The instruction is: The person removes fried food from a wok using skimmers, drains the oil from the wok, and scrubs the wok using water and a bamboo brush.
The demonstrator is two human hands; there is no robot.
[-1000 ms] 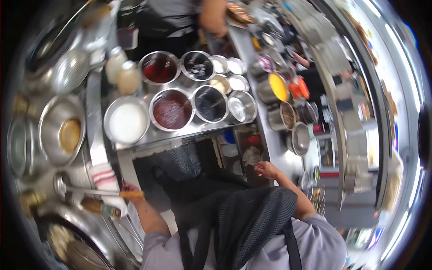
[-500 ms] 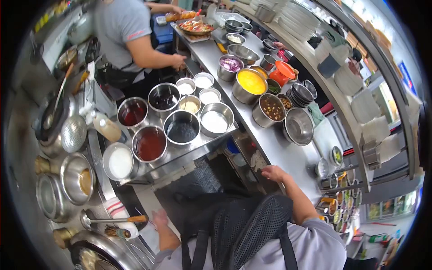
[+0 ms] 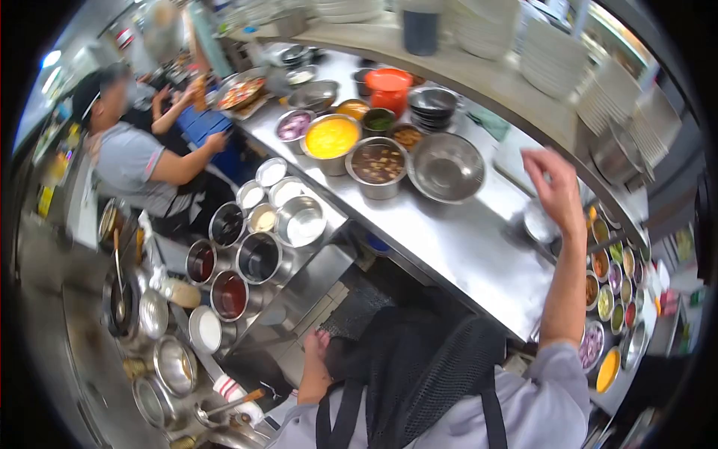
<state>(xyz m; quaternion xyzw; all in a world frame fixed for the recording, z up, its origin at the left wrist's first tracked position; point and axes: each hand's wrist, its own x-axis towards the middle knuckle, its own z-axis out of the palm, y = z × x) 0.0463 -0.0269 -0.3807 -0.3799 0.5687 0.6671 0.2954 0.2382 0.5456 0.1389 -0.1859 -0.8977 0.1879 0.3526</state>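
My right hand (image 3: 553,183) is raised above the right part of the steel counter (image 3: 449,254). Its fingers are bent but apart, with nothing visible in them. Close below it sits a small metal bowl (image 3: 540,221), partly blurred. Low by my apron, my left hand (image 3: 317,344) hangs over the floor, fingers loosely curled and holding nothing I can see. To the left of my right hand stand a large empty steel bowl (image 3: 449,168) and a pot of brown liquid with chunks (image 3: 378,163). Beyond them is a pot of yellow liquid (image 3: 330,137).
Sauce and powder pots, including one of red sauce (image 3: 229,294), crowd a side table. A shelf stacked with plates (image 3: 553,60) overhangs the counter. Several ingredient containers (image 3: 606,299) line the right. A co-worker (image 3: 134,153) works at the left near a blue bin (image 3: 206,127).
My view has swung toward the counter. My right hand has risen from the counter's near edge to above its right part. My left hand stays low. The co-worker's arm has moved up.
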